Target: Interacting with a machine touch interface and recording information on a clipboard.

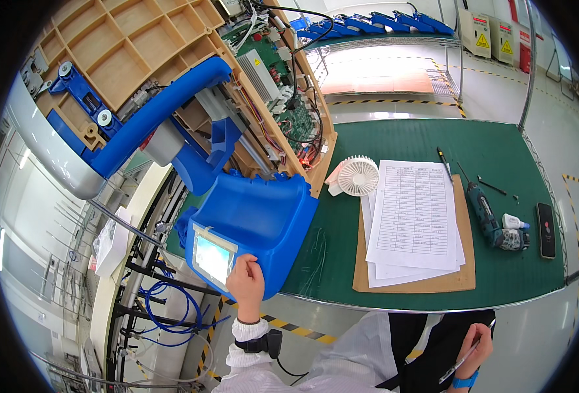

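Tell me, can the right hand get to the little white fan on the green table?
Probably yes. The right hand hangs low by the body holding a thin pen-like tool, well away from the white fan. Only flat papers lie between, nothing tall.

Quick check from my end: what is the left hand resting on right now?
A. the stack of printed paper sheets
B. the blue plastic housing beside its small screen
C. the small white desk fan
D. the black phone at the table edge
B: the left hand lies on the blue plastic housing, right next to its small screen, well apart from the small white desk fan and the stack of printed paper sheets.
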`<state>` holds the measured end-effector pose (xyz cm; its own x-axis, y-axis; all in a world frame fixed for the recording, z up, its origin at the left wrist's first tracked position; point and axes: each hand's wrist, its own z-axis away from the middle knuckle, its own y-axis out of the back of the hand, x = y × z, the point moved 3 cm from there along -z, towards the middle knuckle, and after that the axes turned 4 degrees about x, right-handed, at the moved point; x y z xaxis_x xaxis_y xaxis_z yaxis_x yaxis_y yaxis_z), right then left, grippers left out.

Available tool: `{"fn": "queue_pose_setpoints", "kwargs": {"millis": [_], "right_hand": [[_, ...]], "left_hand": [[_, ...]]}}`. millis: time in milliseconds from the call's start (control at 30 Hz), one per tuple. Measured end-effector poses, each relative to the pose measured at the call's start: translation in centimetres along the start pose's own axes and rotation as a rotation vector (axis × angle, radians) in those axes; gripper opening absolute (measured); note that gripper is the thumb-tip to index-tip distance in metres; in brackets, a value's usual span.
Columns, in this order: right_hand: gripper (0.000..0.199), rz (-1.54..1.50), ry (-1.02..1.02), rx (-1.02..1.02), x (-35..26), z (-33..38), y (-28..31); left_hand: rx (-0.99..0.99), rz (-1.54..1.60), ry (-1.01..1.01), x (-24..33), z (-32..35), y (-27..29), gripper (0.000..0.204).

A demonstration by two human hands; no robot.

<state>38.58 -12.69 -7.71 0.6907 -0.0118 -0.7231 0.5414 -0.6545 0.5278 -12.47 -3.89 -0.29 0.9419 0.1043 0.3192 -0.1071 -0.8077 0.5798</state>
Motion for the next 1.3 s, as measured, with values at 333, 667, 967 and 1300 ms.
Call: {"fn": "queue_pose_setpoints", "kwargs": {"millis": [333, 667, 967, 1300], "right_hand": [[0.006, -0.012, 0.023, 0.009, 0.06, 0.05, -0.02], [0.005, 0.003, 0.037, 0.017, 0.35, 0.09, -0.09], [0.004, 0.015, 0.048, 0.028, 0.28, 0.03, -0.03], [0.005, 0.002, 0.031, 0.029, 0.86, 0.16, -0.15]], "left_hand": [[0.004, 0.008, 0.000, -0.08, 0.02, -0.04, 0.009], [-0.003, 0.003, 0.013, -0.10, 0.00, -0.03, 0.009], [-0.012, -0.019, -0.002, 0.07, -0.03, 0.02, 0.009], [0.006, -0.005, -0.015, 0.07, 0.01, 0.00, 0.010]]}}
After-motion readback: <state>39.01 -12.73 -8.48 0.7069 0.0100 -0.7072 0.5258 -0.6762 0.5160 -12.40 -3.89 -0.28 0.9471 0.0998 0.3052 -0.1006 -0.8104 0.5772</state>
